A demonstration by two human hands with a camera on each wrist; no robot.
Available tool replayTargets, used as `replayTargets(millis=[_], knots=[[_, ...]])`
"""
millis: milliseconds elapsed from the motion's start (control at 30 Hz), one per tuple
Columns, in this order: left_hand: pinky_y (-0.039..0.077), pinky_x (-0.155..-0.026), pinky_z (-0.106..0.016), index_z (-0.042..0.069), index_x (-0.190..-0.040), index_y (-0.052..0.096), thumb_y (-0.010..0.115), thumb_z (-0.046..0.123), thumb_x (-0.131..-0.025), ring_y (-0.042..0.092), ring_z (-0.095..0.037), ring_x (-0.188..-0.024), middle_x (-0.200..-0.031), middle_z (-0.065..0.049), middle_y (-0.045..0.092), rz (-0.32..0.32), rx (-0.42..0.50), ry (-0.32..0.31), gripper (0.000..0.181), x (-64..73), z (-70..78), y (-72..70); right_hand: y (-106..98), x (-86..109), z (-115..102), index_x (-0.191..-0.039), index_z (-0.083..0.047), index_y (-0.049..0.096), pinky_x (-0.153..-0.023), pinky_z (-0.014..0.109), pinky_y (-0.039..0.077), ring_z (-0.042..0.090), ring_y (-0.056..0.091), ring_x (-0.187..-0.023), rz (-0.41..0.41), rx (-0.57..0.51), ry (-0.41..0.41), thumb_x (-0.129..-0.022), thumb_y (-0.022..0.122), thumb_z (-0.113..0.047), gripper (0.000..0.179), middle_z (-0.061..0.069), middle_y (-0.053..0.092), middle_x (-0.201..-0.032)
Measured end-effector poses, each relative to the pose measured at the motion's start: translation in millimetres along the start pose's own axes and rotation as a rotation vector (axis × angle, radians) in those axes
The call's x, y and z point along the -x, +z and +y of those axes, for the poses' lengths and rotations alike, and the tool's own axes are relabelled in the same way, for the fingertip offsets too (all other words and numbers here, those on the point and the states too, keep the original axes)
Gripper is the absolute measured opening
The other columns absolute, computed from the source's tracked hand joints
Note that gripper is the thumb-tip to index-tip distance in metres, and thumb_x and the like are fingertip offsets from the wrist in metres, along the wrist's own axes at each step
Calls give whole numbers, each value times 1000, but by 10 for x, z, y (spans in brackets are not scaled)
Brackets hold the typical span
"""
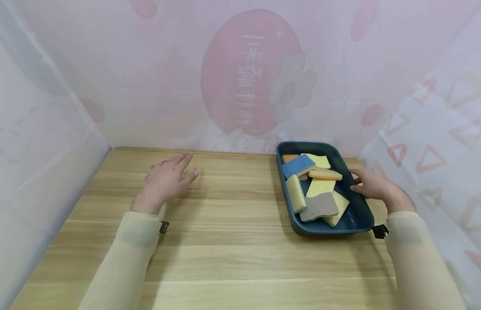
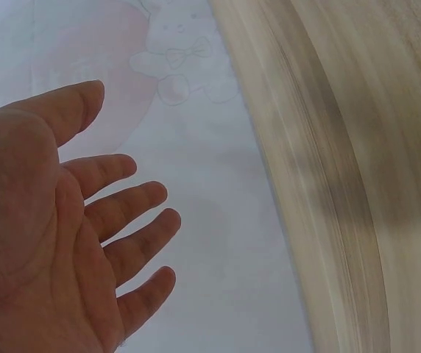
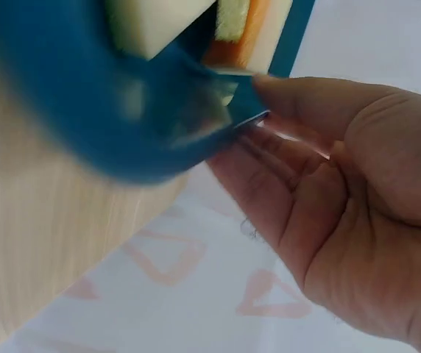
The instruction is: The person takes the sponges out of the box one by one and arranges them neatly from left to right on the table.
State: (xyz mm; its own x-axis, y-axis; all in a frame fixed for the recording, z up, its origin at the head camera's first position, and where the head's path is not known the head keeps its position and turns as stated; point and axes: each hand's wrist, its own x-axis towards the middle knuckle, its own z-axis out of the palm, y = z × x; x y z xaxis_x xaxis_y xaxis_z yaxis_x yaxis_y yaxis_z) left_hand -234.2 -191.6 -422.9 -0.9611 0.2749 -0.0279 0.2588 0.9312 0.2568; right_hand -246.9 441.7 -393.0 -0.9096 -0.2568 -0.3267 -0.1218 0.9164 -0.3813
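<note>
A dark blue plastic tub (image 1: 358, 215) sits at the right of the table, holding several sponges. Among them are a blue sponge (image 1: 298, 166), a grey wavy-edged sponge (image 1: 319, 206), a thick pale yellow sponge (image 1: 296, 194) leaning on the left wall, and an orange-and-cream one (image 1: 324, 174) lying across the others. My right hand (image 1: 373, 187) grips the tub's right rim; in the right wrist view the thumb is on the inner side and the fingers are under the outside. Over the left half of the table, my left hand (image 1: 164, 181) has its fingers extended and holds nothing.
The wooden table (image 1: 232, 258) is bounded by a pink printed backdrop (image 1: 166, 86) behind it. Pale printed sheets stand at the left (image 1: 42, 142) and right (image 1: 449, 129), the right one close to my right hand. The tub's far end is near the backdrop.
</note>
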Motion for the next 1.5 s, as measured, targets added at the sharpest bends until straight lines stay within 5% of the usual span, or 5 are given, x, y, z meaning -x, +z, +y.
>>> replayTargets(millis=[567,800,1000,1133,1500], knots=[[32,-138,-83,10,-187,26,48,55,-125,41,-59,-171,-193,-21,32,-6,7,-4,80,-7,-11,-19,153,-148,-129,-177,20,19,-85,53,76,49,83,-114,-34,-109,-44,-118,65,-3,79,52,64,-145],[32,-139,-83,11,-187,28,48,56,-125,42,-58,-171,-193,-20,33,1,10,2,80,-27,1,17,275,-260,-103,-178,17,24,-68,44,65,25,74,-74,59,101,-96,-119,65,-16,79,30,79,-115],[32,-139,-83,12,-187,29,47,56,-125,42,-58,-171,-193,-21,33,5,2,5,79,-51,19,34,405,-342,-60,-182,13,14,-112,69,57,56,72,-123,108,111,-114,-120,62,-16,83,47,37,-179],[33,-137,-85,12,-187,30,48,56,-124,44,-58,-170,-192,-19,36,10,-8,8,78,-59,23,62,502,-427,-52,-183,11,2,-140,84,25,71,22,-172,116,-57,-102,-120,54,-9,84,44,6,-189],[36,-138,-82,12,-186,32,54,52,-123,46,-57,-170,-191,-19,37,8,5,40,77,-28,104,69,690,-489,-101,-184,-7,-22,-145,80,-7,59,-21,-179,128,-489,-78,-117,35,7,89,28,-25,-192]])
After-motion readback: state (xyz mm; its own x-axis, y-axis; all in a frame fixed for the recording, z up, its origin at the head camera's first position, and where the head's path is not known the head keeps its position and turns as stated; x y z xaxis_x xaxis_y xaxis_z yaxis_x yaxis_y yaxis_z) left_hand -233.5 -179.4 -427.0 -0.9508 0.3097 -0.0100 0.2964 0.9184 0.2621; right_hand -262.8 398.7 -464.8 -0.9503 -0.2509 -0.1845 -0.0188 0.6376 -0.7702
